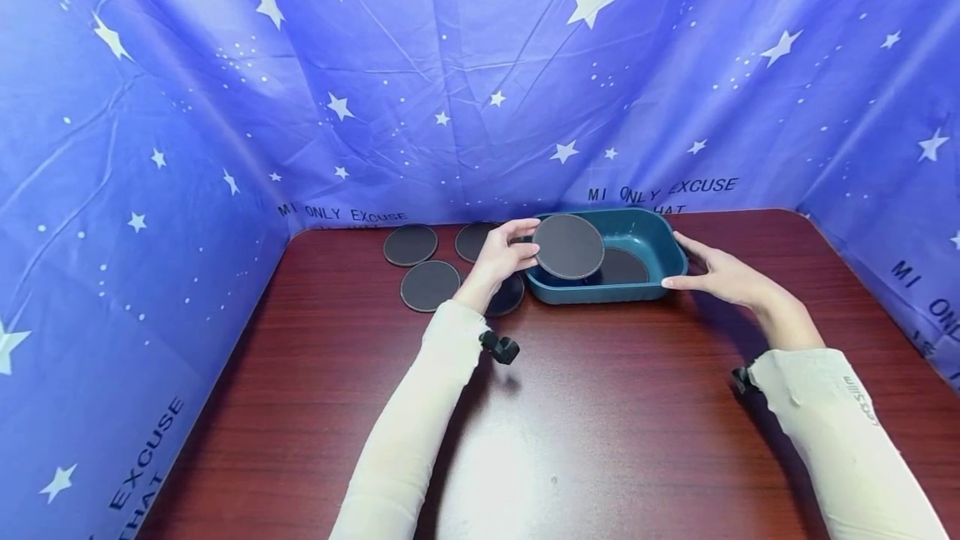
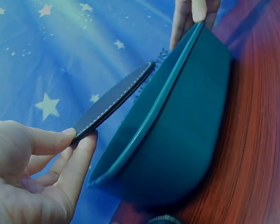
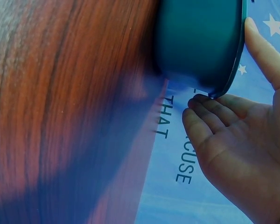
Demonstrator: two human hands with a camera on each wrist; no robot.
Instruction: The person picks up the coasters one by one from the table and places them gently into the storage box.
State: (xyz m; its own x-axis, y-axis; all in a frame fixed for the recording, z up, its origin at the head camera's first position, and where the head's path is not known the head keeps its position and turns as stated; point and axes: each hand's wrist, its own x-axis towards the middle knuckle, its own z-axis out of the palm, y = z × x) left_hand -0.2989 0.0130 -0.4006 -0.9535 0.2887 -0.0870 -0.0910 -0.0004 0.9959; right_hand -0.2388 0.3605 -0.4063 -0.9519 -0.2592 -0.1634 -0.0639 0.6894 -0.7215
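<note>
My left hand [image 1: 497, 260] pinches a round black coaster [image 1: 568, 247] with pale edge stitching between thumb and fingers. It is tilted above the left part of a teal plastic basin [image 1: 600, 295]. In the left wrist view the coaster [image 2: 113, 102] shows edge-on beside the basin's rim. Inside the basin lies another dark coaster [image 1: 624, 267], partly hidden by the held one. My right hand [image 1: 723, 275] holds the basin's right end, thumb on the rim and fingertips at the outer wall, as the right wrist view shows of the basin [image 3: 200, 42].
Several more black coasters lie on the table left of the basin, among them a back-left coaster [image 1: 410, 245] and a front-left coaster [image 1: 430, 286]; my left hand and wrist partly cover others. A blue star-patterned cloth [image 1: 450, 90] rises behind the reddish-brown table [image 1: 600, 407].
</note>
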